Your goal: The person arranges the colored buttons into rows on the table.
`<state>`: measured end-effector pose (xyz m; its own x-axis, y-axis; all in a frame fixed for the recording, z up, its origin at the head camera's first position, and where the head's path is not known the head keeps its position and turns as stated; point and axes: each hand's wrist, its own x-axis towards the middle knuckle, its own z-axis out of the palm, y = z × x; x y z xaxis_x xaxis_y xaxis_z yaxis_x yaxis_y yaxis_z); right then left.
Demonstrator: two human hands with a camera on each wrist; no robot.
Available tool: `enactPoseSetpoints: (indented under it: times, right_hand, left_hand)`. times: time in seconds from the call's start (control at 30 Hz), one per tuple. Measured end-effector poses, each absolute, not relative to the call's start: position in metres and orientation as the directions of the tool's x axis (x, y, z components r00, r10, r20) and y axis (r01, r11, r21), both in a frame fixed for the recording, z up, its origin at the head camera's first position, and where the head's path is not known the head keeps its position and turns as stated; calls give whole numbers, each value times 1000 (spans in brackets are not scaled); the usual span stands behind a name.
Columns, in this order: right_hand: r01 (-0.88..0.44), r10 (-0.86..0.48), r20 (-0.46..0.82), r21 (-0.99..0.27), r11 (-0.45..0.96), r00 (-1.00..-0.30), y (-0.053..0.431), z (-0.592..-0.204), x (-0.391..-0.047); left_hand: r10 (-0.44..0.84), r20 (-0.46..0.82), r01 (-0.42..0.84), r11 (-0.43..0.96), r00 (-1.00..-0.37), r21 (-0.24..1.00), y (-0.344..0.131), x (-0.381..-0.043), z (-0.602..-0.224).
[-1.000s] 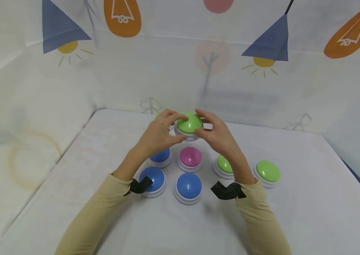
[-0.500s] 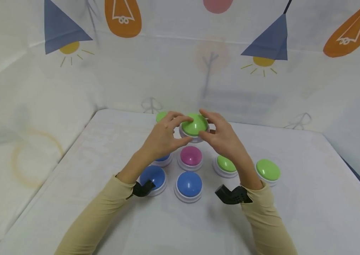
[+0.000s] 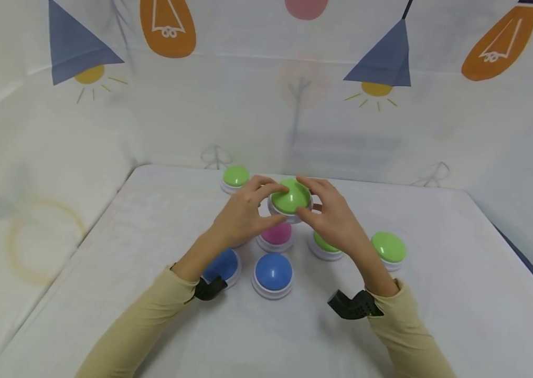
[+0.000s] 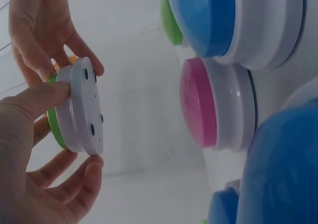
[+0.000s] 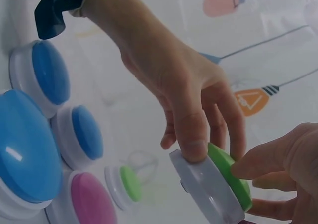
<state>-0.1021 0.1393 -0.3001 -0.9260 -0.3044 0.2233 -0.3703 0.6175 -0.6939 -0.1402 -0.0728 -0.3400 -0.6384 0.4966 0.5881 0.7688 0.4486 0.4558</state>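
Note:
In the head view, both hands hold a green push button [image 3: 291,197] with a white base, raised above the white table. My left hand [image 3: 242,211] grips its left side, thumb at the base and index finger over the green dome. On the opposite side my right hand [image 3: 334,216] pinches the rim between thumb and fingers. The left wrist view shows the button's white underside [image 4: 90,110], with small dark feet, facing the standing buttons. Just below the held button is a pink button [image 3: 277,234], partly overlapped by it.
A blue button [image 3: 273,271] stands at the front, another blue button [image 3: 221,264] beside it under the left wrist. Green buttons stand at the back left [image 3: 236,176], under the right forearm [image 3: 324,243] and at the right [image 3: 389,247]. A printed cloth wall [image 3: 247,105] rises behind the table.
Both hands have carried the held green button a little to the right and nearer. The back-left green button has come out from behind the left hand. The head view has shifted slightly.

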Motion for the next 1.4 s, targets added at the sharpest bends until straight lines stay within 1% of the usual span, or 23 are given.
enactPoseSetpoints:
  times: [0.27, 0.4, 0.6, 0.83, 0.97, 1.1, 1.27, 1.4]
  right_hand:
    - [-381, -296, 245, -682, 624, -923, 147, -305, -90]
    - [-376, -281, 251, -666, 644, -926, 153, -307, -84]
    - [-367, -279, 240, -651, 664, -930, 162, -313, -77]
    - [-340, -284, 196, -669, 661, -938, 176, -320, -66]
    - [-344, -293, 194, -676, 652, -936, 182, -322, -61]
    - [-363, -308, 205, -669, 648, -929, 186, -325, -56]
    - [-362, -314, 197, -659, 659, -929, 191, -327, -51]
    - [-363, -317, 193, -654, 664, -929, 195, -330, -46]
  left_hand:
    - [511, 598, 787, 422, -617, 451, -63, -132, -344]
    - [512, 582, 775, 414, -631, 477, -55, -128, -348]
    - [499, 537, 732, 430, -680, 527, -44, -119, -355]
    - [517, 490, 709, 444, -702, 548, -32, -108, -361]
    - [521, 465, 695, 462, -715, 551, -26, -100, -363]
    - [518, 472, 700, 482, -713, 528, -22, -94, -363]
    - [521, 467, 697, 470, -714, 542, -18, -87, -364]
    - [524, 472, 703, 476, -709, 528, -13, -82, -367]
